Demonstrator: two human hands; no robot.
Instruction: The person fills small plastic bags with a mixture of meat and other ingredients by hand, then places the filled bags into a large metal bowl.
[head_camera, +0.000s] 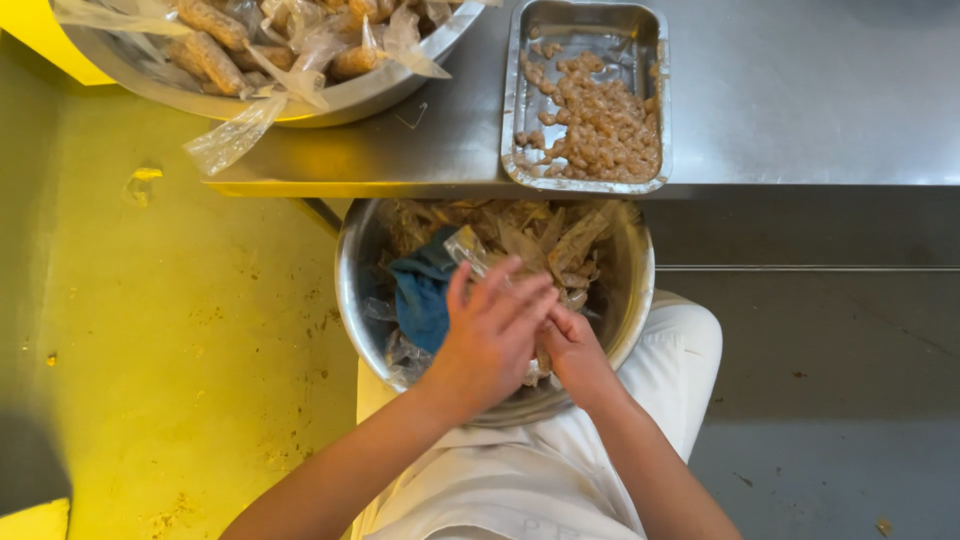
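A steel bowl (352, 262) rests on my lap, full of crumpled clear plastic wrappers (545, 235) and a blue cloth (420, 290). My left hand (490, 335) hovers over the bowl with fingers spread, lying across my right hand. My right hand (577, 355) is lower, near the bowl's near rim, fingers curled; whether it holds a wrapper is hidden by the left hand.
On the steel table (800, 90) stands a rectangular metal tray (515, 100) with brownish peeled pieces. A large steel bowl (330, 100) at the top left holds filled plastic-wrapped rolls. The yellow-green floor (180, 330) lies to the left.
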